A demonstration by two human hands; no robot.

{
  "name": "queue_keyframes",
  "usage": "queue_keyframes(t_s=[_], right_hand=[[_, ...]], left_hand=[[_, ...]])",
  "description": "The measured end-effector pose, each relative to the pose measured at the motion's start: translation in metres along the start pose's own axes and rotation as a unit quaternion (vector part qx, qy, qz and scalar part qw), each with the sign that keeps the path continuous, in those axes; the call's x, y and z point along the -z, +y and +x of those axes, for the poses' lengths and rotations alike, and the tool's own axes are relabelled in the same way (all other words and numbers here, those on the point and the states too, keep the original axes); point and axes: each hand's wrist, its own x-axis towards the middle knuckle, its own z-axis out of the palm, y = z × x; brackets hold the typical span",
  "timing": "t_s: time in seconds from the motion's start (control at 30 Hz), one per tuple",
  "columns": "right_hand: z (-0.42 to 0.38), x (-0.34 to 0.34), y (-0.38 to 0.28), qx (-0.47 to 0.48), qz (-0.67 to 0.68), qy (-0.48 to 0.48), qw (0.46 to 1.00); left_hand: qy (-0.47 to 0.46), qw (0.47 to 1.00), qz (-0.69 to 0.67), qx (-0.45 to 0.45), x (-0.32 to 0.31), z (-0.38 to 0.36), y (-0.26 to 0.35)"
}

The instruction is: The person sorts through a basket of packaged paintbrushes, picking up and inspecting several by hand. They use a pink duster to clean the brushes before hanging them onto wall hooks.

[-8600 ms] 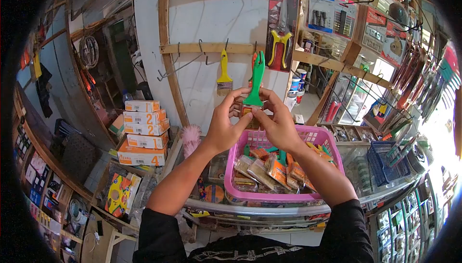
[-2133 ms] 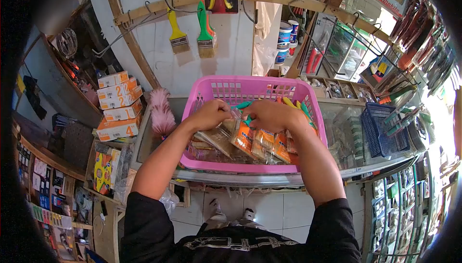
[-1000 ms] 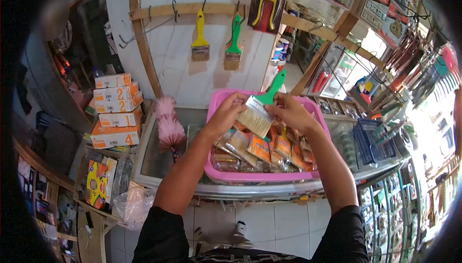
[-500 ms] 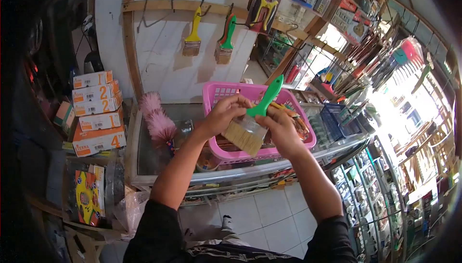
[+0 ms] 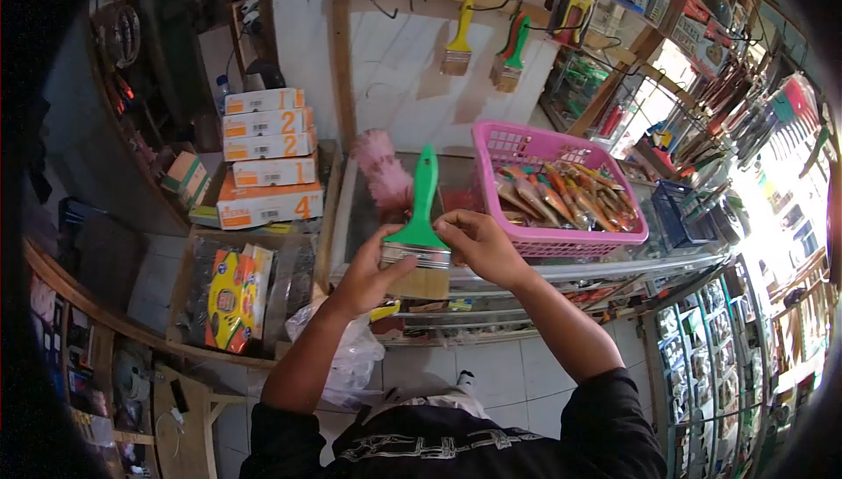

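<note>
A wide paintbrush with a green handle, metal ferrule and pale bristles is held upright in front of me, bristles downward. My left hand grips it at the ferrule, thumb across the front. On the other side, my right hand pinches the right shoulder of the green handle with bent fingers. Just beyond my right hand stands a pink plastic basket holding several paintbrushes. A pink fluffy duster lies behind the held brush.
The basket rests on a glass counter. A yellow brush and a green-handled brush hang on wall hooks. Stacked white-orange boxes stand left, above a yellow packet. A plastic bag hangs by the counter; a blue basket sits right.
My view has swung left, away from the pink basket. The paintbrush has moved clear of the basket and turned more upright; my left hand has shifted to its ferrule.
</note>
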Motion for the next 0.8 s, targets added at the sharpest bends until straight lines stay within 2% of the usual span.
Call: queue_keyframes(t_s=[0.1, 0.17, 0.2, 0.3, 0.4, 0.5, 0.57, 0.6, 0.7, 0.8], right_hand=[[0.027, -0.024, 0.031, 0.03, -0.088, 0.042, 0.995], [0.036, -0.04, 0.043, 0.028, -0.147, 0.079, 0.986], [0.048, -0.047, 0.078, 0.111, -0.238, 0.139, 0.955], [0.05, -0.064, 0.085, 0.119, -0.348, 0.147, 0.918], [0.064, -0.076, 0.109, 0.099, -0.397, 0.178, 0.895], [0.079, -0.068, 0.125, 0.055, -0.479, 0.144, 0.864], [0.082, -0.05, 0.115, -0.04, -0.262, 0.08, 0.961], [0.082, -0.044, 0.105, -0.087, -0.145, 0.046, 0.984], [0.026, -0.046, 0.062, 0.019, -0.033, 0.12, 0.992], [-0.026, -0.039, 0.037, 0.057, -0.025, -0.009, 0.998]], left_hand=[[0.078, 0.995, 0.067, 0.007, 0.036, -0.034, -0.004], [0.085, 0.995, 0.057, 0.017, 0.053, -0.053, -0.009], [0.085, 0.995, 0.048, 0.033, 0.057, -0.062, -0.003], [0.093, 0.993, 0.066, 0.038, 0.067, -0.083, -0.001], [0.093, 0.992, 0.084, 0.03, 0.069, -0.094, -0.003], [0.096, 0.992, 0.082, 0.016, 0.071, -0.095, -0.009], [0.116, 0.991, 0.058, 0.018, 0.068, -0.095, -0.003], [0.128, 0.99, 0.06, 0.02, 0.069, -0.095, 0.001], [0.159, 0.986, 0.056, 0.005, 0.073, -0.094, 0.009], [0.169, 0.98, 0.108, -0.006, 0.075, -0.086, 0.01]])
